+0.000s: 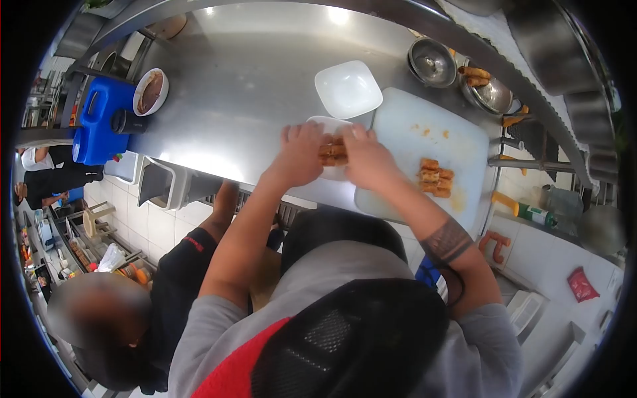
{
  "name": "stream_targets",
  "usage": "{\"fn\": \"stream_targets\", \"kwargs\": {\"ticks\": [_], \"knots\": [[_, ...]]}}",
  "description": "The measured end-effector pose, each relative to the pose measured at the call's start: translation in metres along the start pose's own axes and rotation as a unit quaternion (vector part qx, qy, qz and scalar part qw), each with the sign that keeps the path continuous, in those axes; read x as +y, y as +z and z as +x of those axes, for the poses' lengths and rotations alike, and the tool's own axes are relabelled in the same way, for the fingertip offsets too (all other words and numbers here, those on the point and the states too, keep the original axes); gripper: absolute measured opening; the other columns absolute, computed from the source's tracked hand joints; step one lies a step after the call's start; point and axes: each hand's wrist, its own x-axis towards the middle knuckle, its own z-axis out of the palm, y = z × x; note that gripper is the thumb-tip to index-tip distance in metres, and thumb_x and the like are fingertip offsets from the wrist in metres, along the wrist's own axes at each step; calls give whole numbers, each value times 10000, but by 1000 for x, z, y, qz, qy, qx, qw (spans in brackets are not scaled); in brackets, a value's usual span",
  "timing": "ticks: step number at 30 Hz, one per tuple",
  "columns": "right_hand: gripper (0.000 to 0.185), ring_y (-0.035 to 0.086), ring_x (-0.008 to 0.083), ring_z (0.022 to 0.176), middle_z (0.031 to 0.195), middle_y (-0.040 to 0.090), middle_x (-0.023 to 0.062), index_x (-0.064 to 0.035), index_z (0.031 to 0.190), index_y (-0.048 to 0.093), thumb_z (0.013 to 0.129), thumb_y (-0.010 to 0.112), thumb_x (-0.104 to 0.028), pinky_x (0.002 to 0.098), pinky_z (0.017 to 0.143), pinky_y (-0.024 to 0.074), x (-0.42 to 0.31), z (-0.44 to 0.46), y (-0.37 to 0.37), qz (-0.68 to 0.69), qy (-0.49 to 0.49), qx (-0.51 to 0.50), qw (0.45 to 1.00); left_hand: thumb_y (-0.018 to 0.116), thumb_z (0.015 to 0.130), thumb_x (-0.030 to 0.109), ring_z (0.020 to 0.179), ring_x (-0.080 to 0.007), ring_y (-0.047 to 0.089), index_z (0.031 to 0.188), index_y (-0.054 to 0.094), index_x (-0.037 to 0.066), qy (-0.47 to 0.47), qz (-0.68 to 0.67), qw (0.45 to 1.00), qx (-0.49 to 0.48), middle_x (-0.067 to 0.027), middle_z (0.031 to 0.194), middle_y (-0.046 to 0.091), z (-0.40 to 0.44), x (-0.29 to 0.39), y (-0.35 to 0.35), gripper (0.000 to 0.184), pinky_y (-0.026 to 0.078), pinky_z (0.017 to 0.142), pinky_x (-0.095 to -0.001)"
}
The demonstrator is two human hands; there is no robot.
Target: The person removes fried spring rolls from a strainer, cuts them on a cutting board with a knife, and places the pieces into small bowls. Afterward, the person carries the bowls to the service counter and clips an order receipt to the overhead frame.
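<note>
Several browned fried rolls [333,156] sit side by side between my two hands at a white bowl [326,121]. My left hand [300,154] presses on their left ends, fingers curled over the bowl's far side. From the right, my right hand [366,156] closes on the other ends. The hands hide much of the bowl and part of the rolls. More cut fried rolls [435,178] are grouped on a white cutting board [424,123] to the right, with crumbs near its far edge. A second white squarish bowl [348,89] stands just beyond my hands.
Steel bowls [432,62] stand at the back right, one with fried rolls [475,75] on it. At left are a blue jug [105,119], a dark cup [129,122] and a bowl of brown food [151,91]. Another person [176,285] is close on my left.
</note>
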Motion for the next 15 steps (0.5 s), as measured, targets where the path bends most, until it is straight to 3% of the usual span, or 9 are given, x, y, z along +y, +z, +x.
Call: {"fn": "stream_targets", "kwargs": {"ticks": [2,3,5,8,15], "knots": [[701,479,376,1298,1375,465,193,-8,1417,424,806,746,-128,472,997,531,13,-20,-18,36,3,29,999,644,806,71,1354,-378,431,1470,460,70,-78,-71,993,51,-158,1388,536,8,-6,-11,689,246,1168,-579],[700,464,397,1308,1397,451,211,-15,1437,414,823,729,-129,471,1024,509,22,-31,-24,53,18,68,996,644,806,71,1354,-378,431,1470,460,70,-76,-71,993,49,-158,1388,536,16,-8,-18,689,246,1168,-579],[699,449,419,1318,1419,436,229,-22,1457,404,840,712,-131,470,1052,487,39,-47,-26,70,34,110,991,548,778,-70,1422,-336,407,1515,417,64,-9,-85,995,60,-130,1366,601,42,-16,-31,760,221,1211,-549],[697,431,429,1345,1456,409,249,-14,1482,390,863,688,-131,472,1092,441,54,-67,-20,131,40,156,978,489,755,-134,1424,-302,423,1525,419,86,77,-25,995,61,-91,1304,656,82,-44,-19,804,211,1216,-532],[637,454,454,1327,1445,416,269,1,1456,419,875,665,-83,473,1093,429,62,-123,-3,197,50,114,972,499,759,-134,1410,-305,434,1474,516,117,112,25,993,-22,-77,1304,674,121,-65,-16,758,198,1225,-518]]}}
